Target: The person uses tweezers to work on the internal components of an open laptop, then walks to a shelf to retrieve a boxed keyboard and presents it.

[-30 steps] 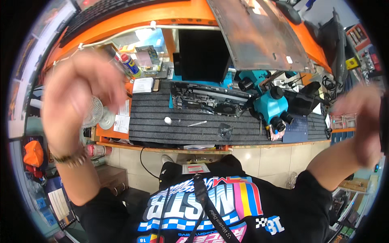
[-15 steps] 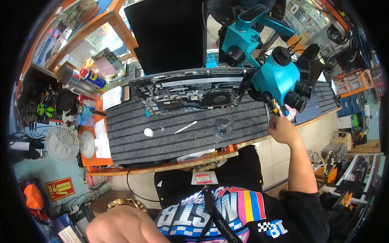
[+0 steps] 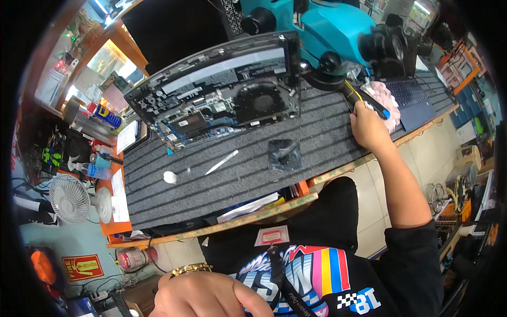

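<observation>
My right hand [image 3: 371, 128] is closed in a fist at the right part of the mat, around a slim black-and-yellow tool [image 3: 353, 94] whose far end points up toward the microscope. A black tool with a blue end [image 3: 381, 109] lies against the same hand. My left hand [image 3: 203, 296], with a gold bracelet at the wrist, hangs low before my chest; its fingers run out of view. An opened laptop [image 3: 227, 100] stands tilted on the mat, its fan and boards exposed. White tweezers [image 3: 222, 162], a small white ball [image 3: 170, 177] and a clear plastic bag [image 3: 284, 155] lie before it.
A teal microscope [image 3: 332, 31] overhangs the bench at the back right. Beside my right hand are a pink cloth [image 3: 388, 103] and a dark blue laptop [image 3: 409, 100]. Bottles, a spray can [image 3: 105, 116] and a white fan [image 3: 70, 199] stand at the left.
The view has turned and come closer to the bench. My left hand appears further right. The right hand stays closed beside the tools, with the pink cloth now more exposed.
</observation>
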The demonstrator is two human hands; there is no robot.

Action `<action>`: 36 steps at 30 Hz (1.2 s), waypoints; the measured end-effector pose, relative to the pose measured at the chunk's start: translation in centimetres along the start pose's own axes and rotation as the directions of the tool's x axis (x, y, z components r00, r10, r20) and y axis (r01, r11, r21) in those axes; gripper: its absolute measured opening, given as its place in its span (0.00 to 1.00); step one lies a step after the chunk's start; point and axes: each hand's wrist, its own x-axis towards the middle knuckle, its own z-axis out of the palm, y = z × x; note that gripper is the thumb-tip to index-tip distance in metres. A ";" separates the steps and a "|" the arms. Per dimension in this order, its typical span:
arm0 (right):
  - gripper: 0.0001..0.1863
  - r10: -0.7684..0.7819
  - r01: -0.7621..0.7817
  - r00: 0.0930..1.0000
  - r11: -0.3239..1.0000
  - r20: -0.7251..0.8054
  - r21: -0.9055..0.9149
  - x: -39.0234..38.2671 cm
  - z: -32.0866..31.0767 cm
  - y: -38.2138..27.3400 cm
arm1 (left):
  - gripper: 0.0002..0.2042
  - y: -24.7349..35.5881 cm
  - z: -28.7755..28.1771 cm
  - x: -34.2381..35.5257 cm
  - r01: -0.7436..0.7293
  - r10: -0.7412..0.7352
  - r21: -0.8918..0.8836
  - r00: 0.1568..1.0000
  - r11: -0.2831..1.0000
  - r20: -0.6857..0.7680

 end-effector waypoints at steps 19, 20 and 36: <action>0.21 0.078 -0.234 0.885 0.927 0.458 0.294 3.6 -4.1 -1.7 | 0.37 0.0 5.4 1.0 -0.013 0.042 0.244 0.992 0.970 -0.115; 0.19 0.076 -0.261 0.857 0.917 0.510 0.301 3.9 -4.0 -2.3 | 0.37 0.4 5.3 1.0 -0.006 0.040 0.266 0.992 0.964 -0.120; 0.03 0.016 0.083 0.996 0.217 -0.089 0.973 -0.4 3.0 0.0 | 0.09 3.3 -14.9 -8.6 0.605 -0.209 0.672 0.657 -0.428 -0.724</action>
